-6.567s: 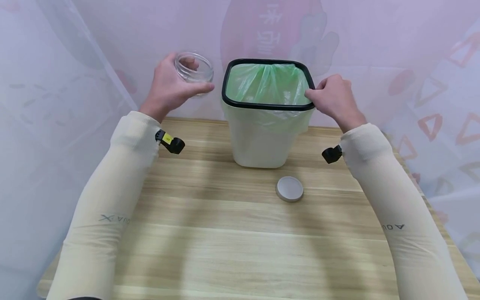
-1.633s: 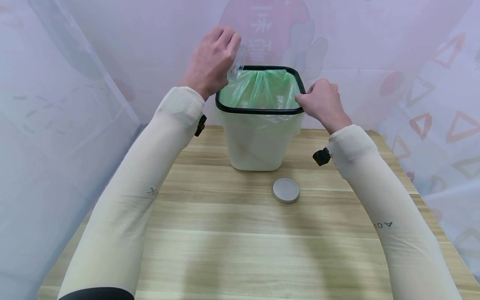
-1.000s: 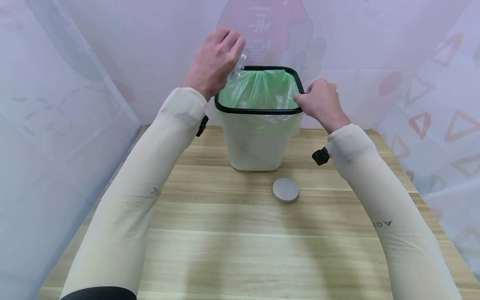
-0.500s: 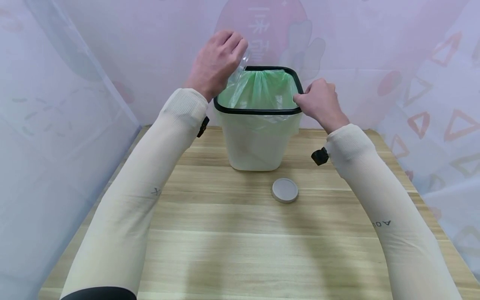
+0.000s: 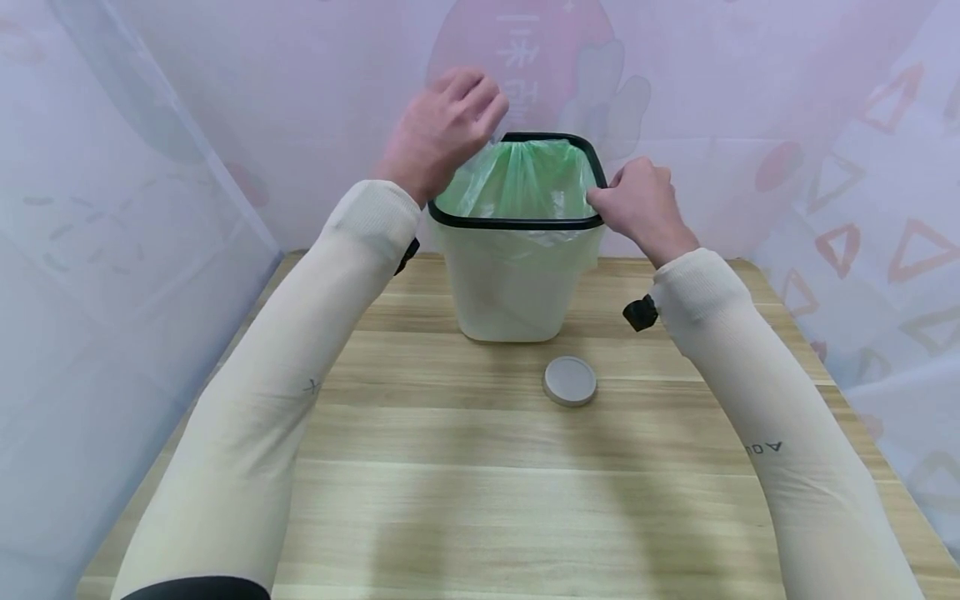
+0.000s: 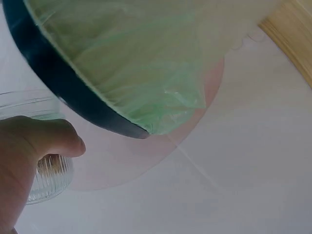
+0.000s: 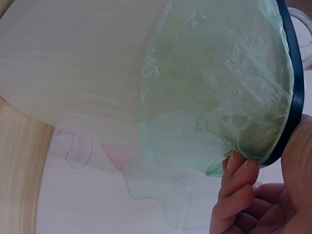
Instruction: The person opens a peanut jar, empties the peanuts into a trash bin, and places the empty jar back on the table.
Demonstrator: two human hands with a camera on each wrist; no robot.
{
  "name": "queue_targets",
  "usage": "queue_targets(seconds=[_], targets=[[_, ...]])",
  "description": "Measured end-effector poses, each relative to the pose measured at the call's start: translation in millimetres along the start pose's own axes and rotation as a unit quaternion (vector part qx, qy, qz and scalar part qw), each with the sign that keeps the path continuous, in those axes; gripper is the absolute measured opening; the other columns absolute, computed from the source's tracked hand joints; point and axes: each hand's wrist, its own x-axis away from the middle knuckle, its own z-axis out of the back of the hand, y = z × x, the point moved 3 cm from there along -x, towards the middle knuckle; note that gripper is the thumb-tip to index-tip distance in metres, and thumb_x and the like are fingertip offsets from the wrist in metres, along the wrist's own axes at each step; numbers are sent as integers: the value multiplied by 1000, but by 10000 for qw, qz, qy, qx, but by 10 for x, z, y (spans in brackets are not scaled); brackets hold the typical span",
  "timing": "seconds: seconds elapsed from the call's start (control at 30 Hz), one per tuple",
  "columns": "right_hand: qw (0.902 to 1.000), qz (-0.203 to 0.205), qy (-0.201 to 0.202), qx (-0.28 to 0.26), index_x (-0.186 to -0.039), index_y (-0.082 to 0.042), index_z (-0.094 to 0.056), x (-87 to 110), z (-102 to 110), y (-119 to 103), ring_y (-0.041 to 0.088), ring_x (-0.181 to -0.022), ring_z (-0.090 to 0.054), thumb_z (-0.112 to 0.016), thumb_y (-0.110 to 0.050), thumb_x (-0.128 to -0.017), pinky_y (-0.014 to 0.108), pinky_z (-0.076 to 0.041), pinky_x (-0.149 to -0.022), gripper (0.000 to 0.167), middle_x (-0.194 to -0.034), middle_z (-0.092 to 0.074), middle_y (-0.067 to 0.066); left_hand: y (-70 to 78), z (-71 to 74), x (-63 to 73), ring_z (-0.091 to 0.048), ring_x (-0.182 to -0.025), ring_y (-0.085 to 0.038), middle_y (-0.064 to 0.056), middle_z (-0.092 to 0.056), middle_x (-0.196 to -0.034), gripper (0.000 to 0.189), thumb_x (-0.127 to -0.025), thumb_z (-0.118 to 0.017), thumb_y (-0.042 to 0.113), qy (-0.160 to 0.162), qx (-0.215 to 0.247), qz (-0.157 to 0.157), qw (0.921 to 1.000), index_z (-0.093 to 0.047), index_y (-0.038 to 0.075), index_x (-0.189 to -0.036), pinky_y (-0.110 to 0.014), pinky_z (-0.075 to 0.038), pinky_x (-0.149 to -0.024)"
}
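My left hand, slightly blurred, is turned over above the left rim of a white trash bin. It grips a clear ribbed glass jar, mostly hidden behind the hand in the head view. Something brownish shows through the glass in the left wrist view; I cannot tell what. A green plastic bag lines the bin, folded outward over its black rim. With thumb and fingers my right hand pinches the rim and bag at the right side. The bin's bottom is out of sight.
A round grey lid lies flat on the wooden table, just in front of the bin. Printed white curtains enclose the table at the back and both sides.
From left of the bin, my left hand has carried the jar over its left rim and tipped it. Lately it shifted a little right and down. The right hand keeps its hold.
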Motion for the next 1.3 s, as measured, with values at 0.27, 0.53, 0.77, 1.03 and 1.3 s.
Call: queue_targets(seconds=[0.27,0.53,0.77,1.03,1.3], targets=[[10000,10,-13,48,-65,-11,-52,-12,11,14,17,-56,-40,-56,-33,-96,31,-38,-53,38,-53,-37,-6,45,-21,-12,-57,-132,-36,-20,-63,-136,41,-95,-44,-20,-34,0,-64,10000,-55,-5,-131,-40,-43,-123],[10000,33,24,7,-65,-11,-53,-6,13,15,17,-57,-40,-57,-34,-97,31,-37,-52,40,-54,-38,-6,7,5,-14,-57,-132,-37,-21,-62,-138,46,-95,-35,-20,24,127,108,9999,-55,-6,-133,-40,-43,-123],[9999,140,92,-8,-58,-15,-42,-6,8,16,13,-50,-28,-58,-33,-96,29,-30,-48,45,-51,-28,-8,20,19,0,-58,-127,-36,-20,-64,-132,48,-87,-38,-23,108,-296,-110,9994,-55,-6,-128,-40,-46,-120],[9999,127,74,-41,-57,-15,-40,-1,2,9,13,-49,-26,-56,-30,-94,29,-29,-48,43,-51,-26,-8,60,-34,30,-58,-126,-36,-20,-64,-132,44,-86,-43,-17,110,-392,-473,9981,-56,-4,-126,-40,-45,-120],[9998,136,81,-89,-58,-14,-40,-8,-11,-9,13,-50,-26,-56,-30,-93,29,-29,-48,42,-51,-26,-8,26,-24,33,-60,-124,-35,-19,-66,-129,48,-84,-41,-23,235,-555,-549,9967,-58,-5,-125,-40,-46,-120]])
